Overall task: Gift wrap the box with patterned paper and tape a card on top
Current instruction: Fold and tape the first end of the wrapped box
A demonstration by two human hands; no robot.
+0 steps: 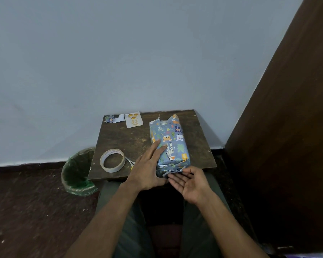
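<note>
The white card at the far edge of the table carries gold balloons and gold script, too small to read; the print along the rim of the masking tape roll is also illegible. The wrapped box, in blue paper printed with cartoon tigers, a leopard, bears and leaves, lies on the right half of a small, worn, dark wooden table. Its long axis runs from the near edge away toward the wall, tilted slightly left at the far end, where the paper stands up loose and torn. The near end overhangs the table edge.

The left hand lies flat with straight fingers pressing on the box's top and left side. The right hand is palm-up, fingers relaxed, its fingertips touching the folded flap at the near end.

Paper scraps lie beside the card. Scissors peek out from behind the tape. A pale blue wall rises behind, a dark wooden panel at right, and a green-lined bin stands on the dark floor left of the table.
</note>
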